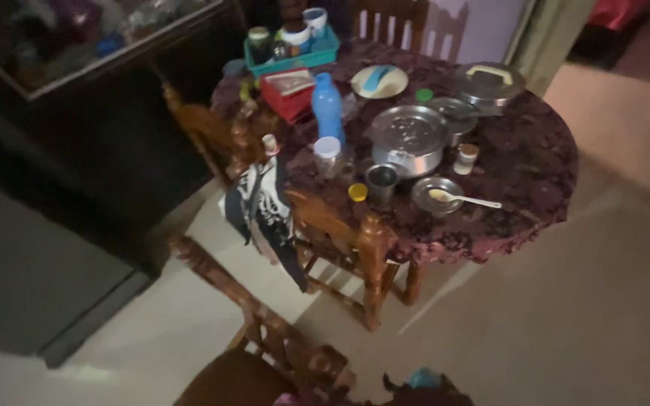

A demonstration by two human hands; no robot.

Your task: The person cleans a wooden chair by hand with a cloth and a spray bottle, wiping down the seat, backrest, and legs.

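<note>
Neither of my hands shows in the head view. A round table [524, 162] with a dark patterned cloth stands ahead. On it sit a lidded steel pot [408, 137], a steel cup [381, 183], a small steel plate with a spoon [438, 195], a blue bottle [326, 107], a covered steel pan [489, 83], a red box [287, 92] and a teal tray of jars [289, 46].
A carved wooden chair [340, 229] with a black-and-white cloth [261, 207] draped on it is pushed against the table's near side. A second chair [253, 353] stands closer to me. A dark cabinet [77, 135] lines the left. Pale floor [566, 323] spreads to the right.
</note>
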